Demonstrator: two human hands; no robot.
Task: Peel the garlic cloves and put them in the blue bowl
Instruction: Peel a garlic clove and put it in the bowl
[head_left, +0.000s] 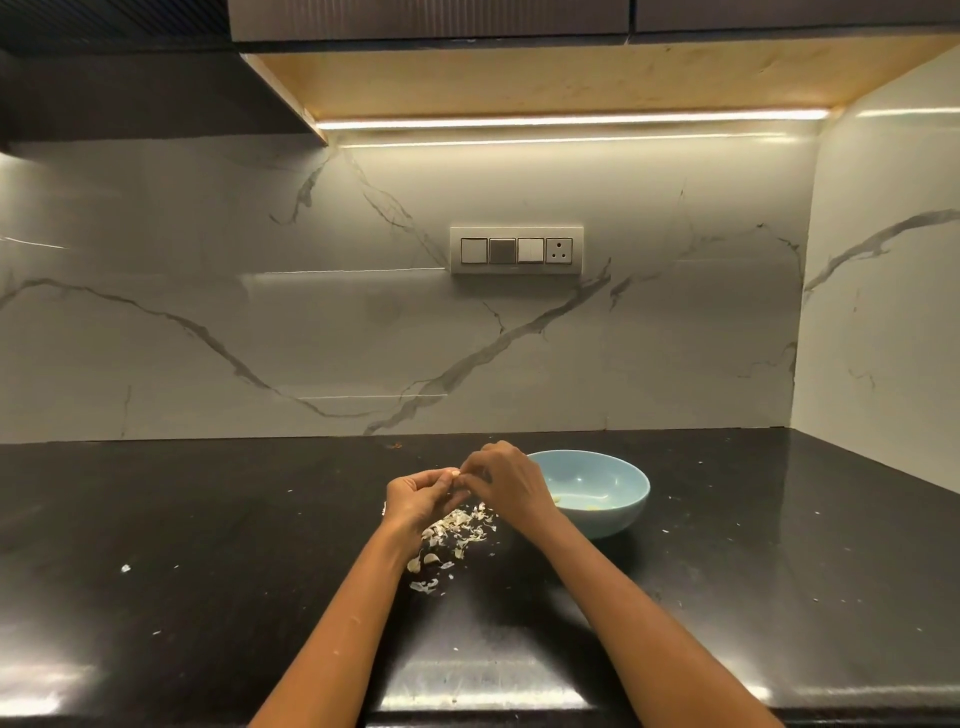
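Worktop (208, 571): black, glossy, flecked with small white bits; the near edge reflects the strip light.
Unpeeled cloves (430, 560): two or three lie nearest, beside the left forearm; exact count unclear among the scraps.
Skins (462, 525): loose papery heap directly under the hands, spreading toward the near cloves.
Left hand (415, 496): fingers curled, pinching a garlic clove (455, 473) at the fingertips, raised above the skins.
Right hand (506, 480): fingers curled in on the same clove from the other side; the two hands meet at it.
Step in hand: peeling, judged mid-task, since skins are heaped and cloves remain on the worktop.
Next move: likely strip the last skin, then carry the clove rightward and release it over the bowl; needs a fine nail pick, not force.
Blue bowl (618, 512): just beyond and right of the right hand, upright; a few pale pieces on its floor.
Hidden: most of the held clove is covered by fingers, so remaining skin cannot be judged; the bowl's left rim is behind the right hand.
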